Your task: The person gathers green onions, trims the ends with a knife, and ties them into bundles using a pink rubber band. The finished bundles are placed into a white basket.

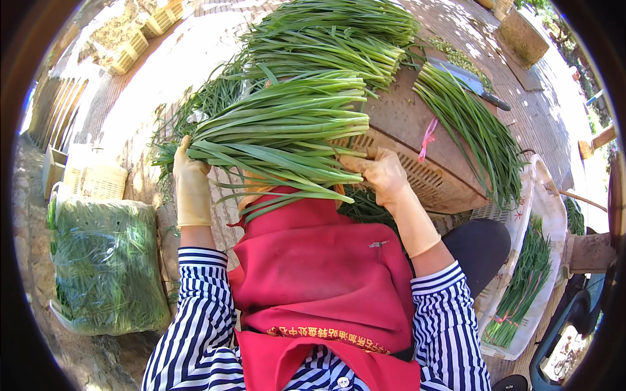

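Observation:
A large loose bundle of green garlic chives lies across my lap side of the work board, its pale cut ends to the right. My left hand, in a pale rubber glove, grips the leafy end. At the stem end is my right hand, gloved too, its fingers holding the lower stems. More chives are heaped just beyond. Right of them, on the board, rest a separate bunch of chives, a pink tie and a knife with a black handle.
A plastic-wrapped pack of greens stands at left, near a yellow crate. A white basket with tied chives sits at right. The board rests on an upturned plastic crate. A block stands at upper right.

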Tool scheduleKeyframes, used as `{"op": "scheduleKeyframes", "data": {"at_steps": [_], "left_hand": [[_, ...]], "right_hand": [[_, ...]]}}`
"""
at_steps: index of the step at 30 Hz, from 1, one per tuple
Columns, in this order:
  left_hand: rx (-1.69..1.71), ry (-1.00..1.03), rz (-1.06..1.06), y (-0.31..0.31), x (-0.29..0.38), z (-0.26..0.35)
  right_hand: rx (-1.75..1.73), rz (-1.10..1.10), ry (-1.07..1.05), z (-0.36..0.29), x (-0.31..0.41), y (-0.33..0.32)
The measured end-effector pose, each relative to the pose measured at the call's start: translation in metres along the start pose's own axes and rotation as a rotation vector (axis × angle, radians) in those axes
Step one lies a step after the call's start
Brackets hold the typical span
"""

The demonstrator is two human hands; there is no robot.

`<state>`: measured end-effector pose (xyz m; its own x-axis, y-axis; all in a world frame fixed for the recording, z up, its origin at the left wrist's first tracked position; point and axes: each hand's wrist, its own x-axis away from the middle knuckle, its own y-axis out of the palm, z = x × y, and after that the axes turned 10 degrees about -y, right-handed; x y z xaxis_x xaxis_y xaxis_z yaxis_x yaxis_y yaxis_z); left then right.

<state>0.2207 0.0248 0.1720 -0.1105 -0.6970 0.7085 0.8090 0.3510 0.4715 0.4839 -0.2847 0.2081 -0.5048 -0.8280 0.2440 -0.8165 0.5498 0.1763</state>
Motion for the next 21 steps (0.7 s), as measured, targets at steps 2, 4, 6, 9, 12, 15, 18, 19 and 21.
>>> {"op": "scheduleKeyframes", "data": {"at_steps": [2,4,6,9,12,15,18,19,21], "left_hand": [[0.010,-0.004,-0.018,-0.003,-0.006,0.001],[0.039,-0.034,-0.047,-0.004,-0.010,0.000],[0.023,-0.019,-0.067,-0.004,-0.011,0.000],[0.036,-0.017,-0.049,-0.004,-0.009,0.000],[0.042,0.004,-0.046,-0.004,-0.008,-0.001],[0.021,-0.012,-0.052,-0.005,-0.010,-0.001],[-0.005,-0.041,-0.063,-0.004,-0.012,-0.001],[0.004,-0.015,-0.121,-0.005,-0.012,-0.002],[0.030,0.013,-0.034,-0.005,-0.011,-0.003]], "right_hand": [[-0.078,0.018,-0.047,0.006,0.017,-0.007],[-0.230,0.014,-0.122,0.006,0.028,-0.017],[-0.164,0.019,-0.197,-0.001,0.036,-0.030],[-0.183,-0.044,-0.409,-0.020,0.056,-0.055],[-0.300,-0.181,-0.548,-0.037,0.074,-0.084],[-0.454,-0.469,-0.532,-0.031,0.073,-0.099],[1.302,-0.008,-0.028,-0.005,0.055,-0.083],[1.005,0.134,-0.095,0.002,0.047,-0.074],[0.294,0.161,-0.133,-0.002,0.023,-0.061]]}}
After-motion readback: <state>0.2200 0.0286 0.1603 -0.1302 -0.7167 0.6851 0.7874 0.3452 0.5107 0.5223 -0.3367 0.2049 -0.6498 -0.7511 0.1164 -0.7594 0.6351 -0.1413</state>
